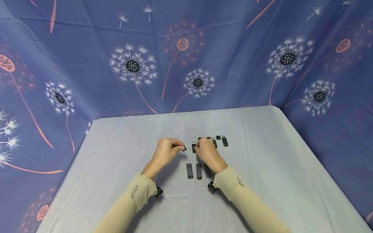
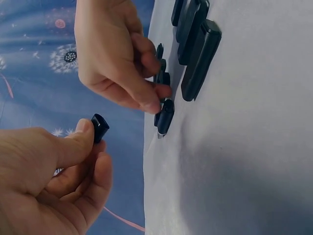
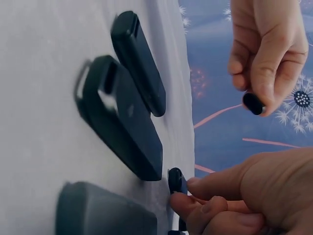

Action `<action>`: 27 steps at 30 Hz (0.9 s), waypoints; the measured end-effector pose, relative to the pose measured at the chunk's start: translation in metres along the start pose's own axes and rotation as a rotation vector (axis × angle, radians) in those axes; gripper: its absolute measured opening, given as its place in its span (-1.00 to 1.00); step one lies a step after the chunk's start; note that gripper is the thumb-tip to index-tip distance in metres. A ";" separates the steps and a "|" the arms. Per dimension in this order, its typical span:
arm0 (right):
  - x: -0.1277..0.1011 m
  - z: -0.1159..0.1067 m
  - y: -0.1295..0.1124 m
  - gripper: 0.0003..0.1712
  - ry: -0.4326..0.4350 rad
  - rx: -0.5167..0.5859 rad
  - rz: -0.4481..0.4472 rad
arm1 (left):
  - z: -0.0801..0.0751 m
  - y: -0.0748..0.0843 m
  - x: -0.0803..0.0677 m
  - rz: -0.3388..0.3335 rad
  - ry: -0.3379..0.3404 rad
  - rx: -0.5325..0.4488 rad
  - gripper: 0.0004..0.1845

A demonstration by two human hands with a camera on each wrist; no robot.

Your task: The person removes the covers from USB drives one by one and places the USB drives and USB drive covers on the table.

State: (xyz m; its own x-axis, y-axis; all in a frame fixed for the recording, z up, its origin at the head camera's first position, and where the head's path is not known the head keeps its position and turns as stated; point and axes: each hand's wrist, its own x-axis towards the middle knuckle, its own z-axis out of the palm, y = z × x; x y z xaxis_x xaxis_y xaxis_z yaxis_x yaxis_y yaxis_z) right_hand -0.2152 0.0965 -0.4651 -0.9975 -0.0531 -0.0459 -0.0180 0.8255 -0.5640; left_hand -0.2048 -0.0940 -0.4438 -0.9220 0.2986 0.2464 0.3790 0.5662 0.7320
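My left hand (image 1: pixel 166 151) pinches a small black USB stick cap (image 2: pixel 101 128) between thumb and fingers, above the table. To its right, my right hand (image 1: pixel 208 151) holds the end of an uncapped black USB stick (image 1: pixel 194 148) with its thumb and fingertips, low at the tabletop. That stick's metal plug points toward the far edge of the table. Nearer me lie capped USB sticks in a row, a left one (image 1: pixel 189 171), a middle one (image 1: pixel 199 171) and a right one (image 1: pixel 208 171) partly under the right hand.
Beyond the right hand lie another uncapped stick (image 1: pixel 225 141), a partly hidden one (image 1: pixel 214 143) and several loose caps, among them a small black cap (image 1: pixel 218 137). A pale cloth covers the table (image 1: pixel 276 181). A blue dandelion-print curtain (image 1: pixel 233 58) hangs behind it.
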 end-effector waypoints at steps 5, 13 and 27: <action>-0.004 -0.001 0.001 -0.69 -0.032 0.014 -0.026 | -0.001 -0.002 0.002 -0.005 0.000 -0.001 -0.96; -0.004 0.002 0.003 -0.50 -0.034 0.064 -0.031 | -0.001 -0.001 0.004 0.000 -0.005 0.017 -0.96; -0.002 0.003 0.002 -0.35 -0.017 0.055 0.002 | 0.001 -0.004 0.011 -0.027 -0.039 0.017 -0.95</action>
State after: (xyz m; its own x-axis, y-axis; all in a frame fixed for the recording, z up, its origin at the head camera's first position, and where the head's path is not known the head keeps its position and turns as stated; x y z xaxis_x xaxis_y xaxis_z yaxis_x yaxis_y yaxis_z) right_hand -0.2126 0.0965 -0.4692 -0.9962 -0.0615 -0.0612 -0.0116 0.7935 -0.6084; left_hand -0.2171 -0.0924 -0.4448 -0.9284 0.3124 0.2014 0.3553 0.5870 0.7274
